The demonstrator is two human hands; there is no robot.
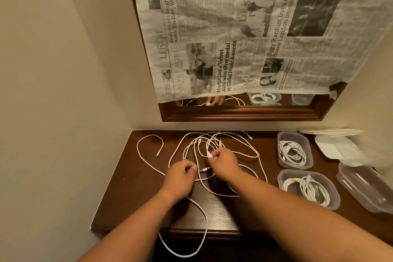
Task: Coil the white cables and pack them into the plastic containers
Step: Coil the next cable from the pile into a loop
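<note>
Several loose white cables (240, 144) lie tangled across the middle of the dark wooden table (131, 193). One loop (182, 247) hangs over the front edge. My right hand (223, 165) pinches a white cable end among the tangled loops. My left hand (180, 176) sits just left of it with fingers curled, pinching a cable strand. Two clear plastic containers stand at the right, the far one (294, 150) and the near one (308, 189), each with a coiled white cable inside.
An empty clear container (365, 187) lies tilted at the far right, with white lids (333, 147) behind it. A wood-framed mirror (240, 112) covered with newspaper hangs above the table. A wall closes the left side.
</note>
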